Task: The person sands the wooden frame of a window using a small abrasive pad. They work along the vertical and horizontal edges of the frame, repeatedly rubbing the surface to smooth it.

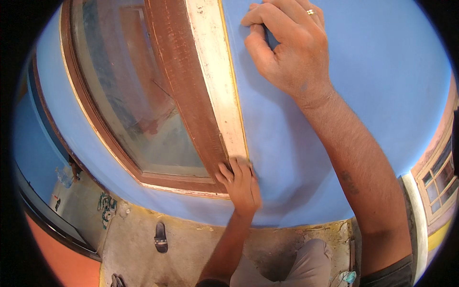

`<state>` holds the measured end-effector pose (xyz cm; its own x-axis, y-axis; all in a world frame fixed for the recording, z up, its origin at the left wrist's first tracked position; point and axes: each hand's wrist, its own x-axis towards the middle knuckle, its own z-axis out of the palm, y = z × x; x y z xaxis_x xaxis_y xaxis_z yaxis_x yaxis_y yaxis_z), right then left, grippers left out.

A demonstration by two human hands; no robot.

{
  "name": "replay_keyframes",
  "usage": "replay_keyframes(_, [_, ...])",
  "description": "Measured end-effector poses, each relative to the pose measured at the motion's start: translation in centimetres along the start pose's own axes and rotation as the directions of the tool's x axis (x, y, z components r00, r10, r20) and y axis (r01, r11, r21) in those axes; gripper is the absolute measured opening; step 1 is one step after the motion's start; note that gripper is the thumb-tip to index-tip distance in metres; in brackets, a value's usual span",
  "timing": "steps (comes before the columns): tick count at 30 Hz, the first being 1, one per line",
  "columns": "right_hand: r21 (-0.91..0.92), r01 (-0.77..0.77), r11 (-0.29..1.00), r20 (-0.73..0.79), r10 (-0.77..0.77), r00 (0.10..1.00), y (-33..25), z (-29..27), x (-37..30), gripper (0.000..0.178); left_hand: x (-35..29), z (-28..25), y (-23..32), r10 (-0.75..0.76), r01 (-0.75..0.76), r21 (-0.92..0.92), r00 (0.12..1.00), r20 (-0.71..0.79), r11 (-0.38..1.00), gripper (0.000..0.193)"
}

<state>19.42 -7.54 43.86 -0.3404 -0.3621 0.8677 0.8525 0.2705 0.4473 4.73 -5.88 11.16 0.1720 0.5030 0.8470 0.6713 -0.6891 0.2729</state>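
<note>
My left hand rests on the lower end of the pale, bare strip of a window frame. Its fingers are apart and bent over the strip beside the brown wood; the fingertips are slightly blurred. Higher up, my right hand, with a ring on one finger, is against the blue wall just right of the strip. Its fingers are curled and the thumb is bent toward them. Whatever they may hold is hidden. The window's glass pane lies left of both hands.
Below the wall is a concrete floor with a dark slide sandal and part of another shoe. Patterned cloth lies by a doorway at left. My bent knee is close to the wall. Another window stands far right.
</note>
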Motion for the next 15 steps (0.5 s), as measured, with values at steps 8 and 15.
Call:
replay_keyframes(8, [0.035, 0.013, 0.999, -0.021, -0.012, 1.0, -0.6, 0.0, 0.6, 0.012, -0.7, -0.7, -1.0, -0.136, 0.151, -0.078, 0.976, 0.168, 0.985, 0.061])
replay_keyframes(15, [0.002, 0.029, 1.0, -0.04, -0.029, 0.999, 0.0, 0.2, 0.0, 0.011, -1.5, 2.5, -1.4, -0.041, 0.028, -0.195, 0.997, -0.066, 0.98, 0.056])
